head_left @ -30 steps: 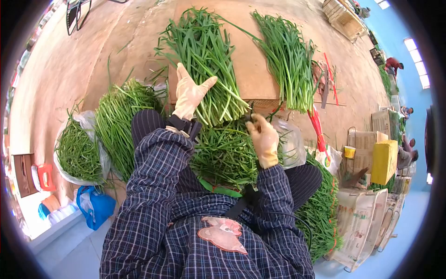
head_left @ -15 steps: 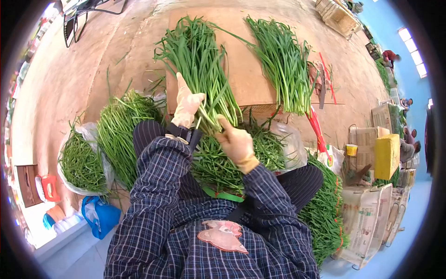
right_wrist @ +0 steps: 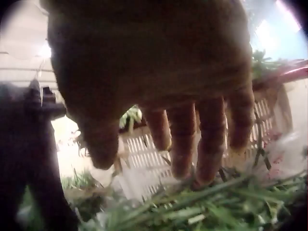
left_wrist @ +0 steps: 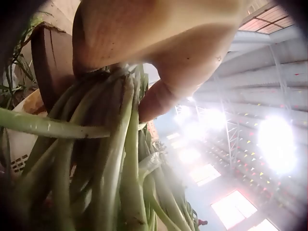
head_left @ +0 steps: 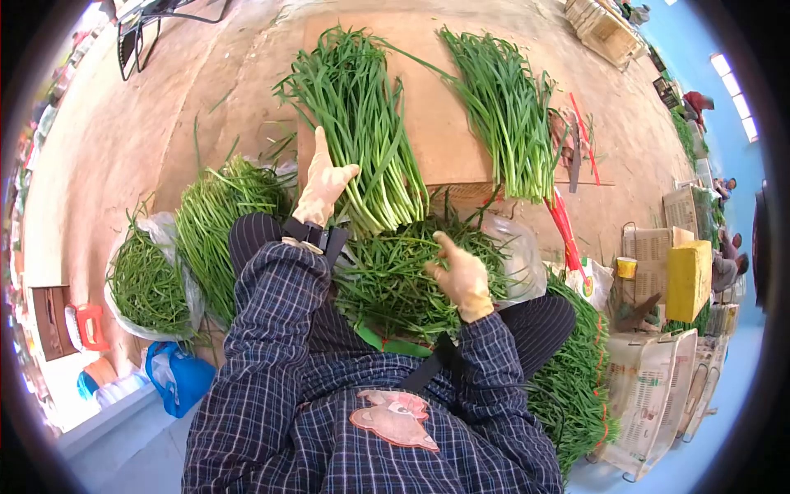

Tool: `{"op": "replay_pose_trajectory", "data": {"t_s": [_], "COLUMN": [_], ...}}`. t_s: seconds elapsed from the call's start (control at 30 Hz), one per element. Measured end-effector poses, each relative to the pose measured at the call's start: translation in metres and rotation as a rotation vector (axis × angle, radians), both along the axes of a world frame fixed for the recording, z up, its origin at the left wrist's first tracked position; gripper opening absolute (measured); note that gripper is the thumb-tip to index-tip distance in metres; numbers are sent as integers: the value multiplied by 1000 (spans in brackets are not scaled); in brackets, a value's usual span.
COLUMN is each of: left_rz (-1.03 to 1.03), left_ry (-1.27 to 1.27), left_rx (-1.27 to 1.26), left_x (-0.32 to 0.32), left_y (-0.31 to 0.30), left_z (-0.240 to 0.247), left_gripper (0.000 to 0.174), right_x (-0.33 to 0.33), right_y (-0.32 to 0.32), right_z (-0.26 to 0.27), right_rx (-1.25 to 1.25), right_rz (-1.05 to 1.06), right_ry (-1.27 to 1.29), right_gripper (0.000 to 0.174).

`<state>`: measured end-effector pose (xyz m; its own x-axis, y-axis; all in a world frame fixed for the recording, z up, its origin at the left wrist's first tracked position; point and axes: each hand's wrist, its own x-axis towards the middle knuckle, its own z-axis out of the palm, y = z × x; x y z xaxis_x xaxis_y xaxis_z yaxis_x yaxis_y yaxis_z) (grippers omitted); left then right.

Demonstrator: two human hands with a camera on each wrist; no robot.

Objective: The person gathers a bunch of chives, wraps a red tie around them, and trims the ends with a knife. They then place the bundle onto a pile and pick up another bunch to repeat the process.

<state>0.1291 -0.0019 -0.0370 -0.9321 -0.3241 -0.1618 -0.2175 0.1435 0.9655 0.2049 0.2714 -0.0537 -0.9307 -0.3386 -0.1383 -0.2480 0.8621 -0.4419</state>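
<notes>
A bundle of garlic chives (head_left: 370, 136) lies with its pale stem ends toward me. My gloved left hand (head_left: 321, 188) rests along the bundle's left edge, its index finger straight and its thumb over the stems. Stems (left_wrist: 113, 159) hang below that hand in the left wrist view. Back from the stem ends, my gloved right hand (head_left: 463, 281) hovers over a loose pile of greens (head_left: 387, 284) between my legs. In the right wrist view its fingers (right_wrist: 182, 147) point down, spread and holding nothing. A second bundle (head_left: 510, 123) lies to the right.
Cardboard (head_left: 436, 123) lies under the bundles. Red ties (head_left: 564, 235) and a knife (head_left: 573, 160) lie to the right. More chives (head_left: 226, 230) stand at my left, beside a filled plastic bag (head_left: 148, 280). Crates (head_left: 646, 395) stand right, with people beyond.
My left hand has come down against the bundle from a raised, spread pose. My right hand reached left to the stem ends, then drew back right over the loose pile.
</notes>
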Motion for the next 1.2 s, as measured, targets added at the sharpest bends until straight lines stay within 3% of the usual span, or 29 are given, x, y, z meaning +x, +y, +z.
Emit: {"op": "replay_pose_trajectory", "data": {"t_s": [0.07, 0.17, 0.2, 0.27, 0.43, 0.57, 0.63, 0.7, 0.77, 0.8, 0.93, 1.03, 1.2], "left_rz": [-19, -55, -56, -60, 0, -55, -58, -78, -72, -60, -73, -59, -23], "left_ry": [-8, -85, -84, -84, 134, 142, 154, 160, 151, 144, 191, 170, 171], "left_rx": [-41, -3, -3, -3, -219, -484, -452, -441, -435, -433, -465, -451, -569], "left_x": [1, 1, 1, 3, -7, -10, -11, -12, -11, -11, -10, -12, -13], "left_y": [-1, -2, -1, 1, 3, 7, 3, 2, 4, 5, 6, 7, 9], "left_z": [0, 3, 7, 16, -21, -34, -37, -38, -36, -34, -35, -35, -36], "left_gripper": [97, 96, 96, 99, 114, 124, 125, 124, 123, 123, 121, 119, 117], "right_x": [-7, -14, -16, -20, -16, -7, -6, -4, -9, -11, -41, -68, -86], "right_y": [-8, -32, -42, -64, -82, -64, -40, -15, -1, -6, -37, -69, -74], "right_z": [10, 22, 23, 22, -6, -2, -6, -27, -29, -13, 13, 12, -12], "right_rx": [-203, -373, -344, -308, -314, -210, -239, -184, -133, -287, -317, 135, 310], "right_rz": [-76, -125, -131, -133, -96, 81, 90, 93, 39, -134, -199, -188, -171], "right_ry": [79, 81, 17, 43, 186, 100, -116, -12, 143, 76, 265, 110, 65], "right_gripper": [36, 36, 42, 37, 26, 20, 15, 17, 22, 19, 20, 17, 18]}}
